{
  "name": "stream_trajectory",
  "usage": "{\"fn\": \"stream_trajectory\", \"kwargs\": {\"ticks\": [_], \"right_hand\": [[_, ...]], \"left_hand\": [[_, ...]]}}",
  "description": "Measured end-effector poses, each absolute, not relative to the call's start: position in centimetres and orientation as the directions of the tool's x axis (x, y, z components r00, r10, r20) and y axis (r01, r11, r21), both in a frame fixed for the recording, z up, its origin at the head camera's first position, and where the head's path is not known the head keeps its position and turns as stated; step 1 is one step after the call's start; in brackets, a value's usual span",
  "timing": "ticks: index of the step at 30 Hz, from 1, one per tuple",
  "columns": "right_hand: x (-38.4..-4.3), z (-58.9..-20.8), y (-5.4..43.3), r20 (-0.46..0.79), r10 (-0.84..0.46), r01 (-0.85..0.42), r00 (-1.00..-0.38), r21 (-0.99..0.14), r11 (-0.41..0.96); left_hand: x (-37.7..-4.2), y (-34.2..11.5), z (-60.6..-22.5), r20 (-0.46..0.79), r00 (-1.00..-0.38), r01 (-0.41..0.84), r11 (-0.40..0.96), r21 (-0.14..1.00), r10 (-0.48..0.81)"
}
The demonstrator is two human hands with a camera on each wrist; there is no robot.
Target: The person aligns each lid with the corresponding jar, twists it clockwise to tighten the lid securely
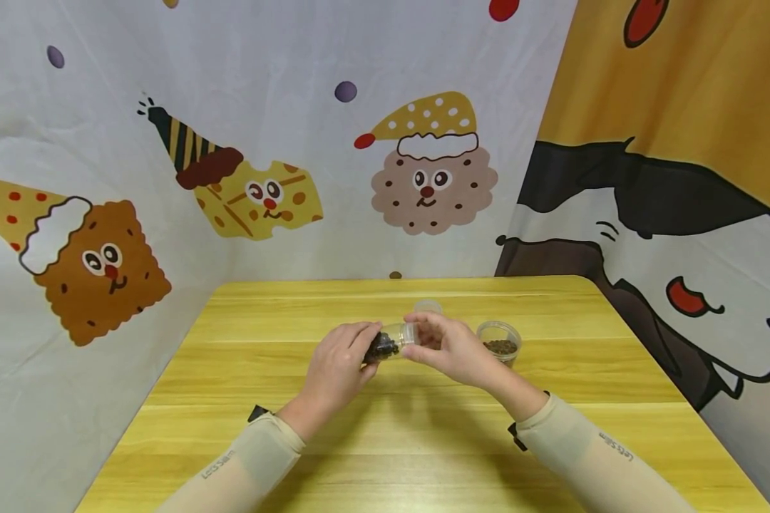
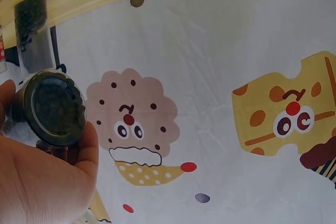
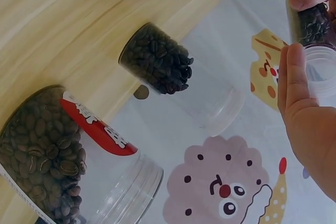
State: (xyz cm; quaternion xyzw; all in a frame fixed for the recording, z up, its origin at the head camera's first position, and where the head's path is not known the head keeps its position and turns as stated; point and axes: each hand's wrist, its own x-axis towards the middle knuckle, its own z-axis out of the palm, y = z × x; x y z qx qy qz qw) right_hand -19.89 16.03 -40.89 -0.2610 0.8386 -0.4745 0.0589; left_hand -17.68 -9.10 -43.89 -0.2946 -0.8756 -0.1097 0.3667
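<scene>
My left hand [image 1: 336, 360] grips a small clear jar [image 1: 385, 345] of dark coffee beans, held nearly on its side above the table. The beans lie toward the base, which faces the camera in the left wrist view, with the left fingers curled round it. At the jar's other end, my right hand [image 1: 452, 350] holds the translucent lid [image 1: 411, 333] between thumb and fingers. In the right wrist view that lid [image 3: 320, 71] sits on the jar's mouth, beside the right fingers [image 3: 295, 72].
A larger clear jar [image 3: 42, 150] with a red label, part full of coffee beans, stands right of my right hand. Behind my hands stands another small bean jar [image 3: 157, 59] with a translucent top. The wooden table [image 1: 263, 320] meets a printed cloth [image 1: 334, 256] at its back.
</scene>
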Motion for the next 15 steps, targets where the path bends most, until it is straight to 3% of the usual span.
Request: {"fn": "stream_trajectory", "kwargs": {"ticks": [7,15], "right_hand": [[-19.92,-41.0,15.89,0.055,-0.47,-0.253,-0.881,-0.894,0.369],[-19.85,-40.72,15.87,0.003,-0.474,-0.189,-0.88,-0.92,0.344]], "left_hand": [[-17.7,-9.17,-44.01,0.717,-0.532,0.603,0.796,-0.053,0.45],[-17.84,-9.08,-44.06,0.726,-0.514,0.608,0.791,-0.067,0.456]]}}
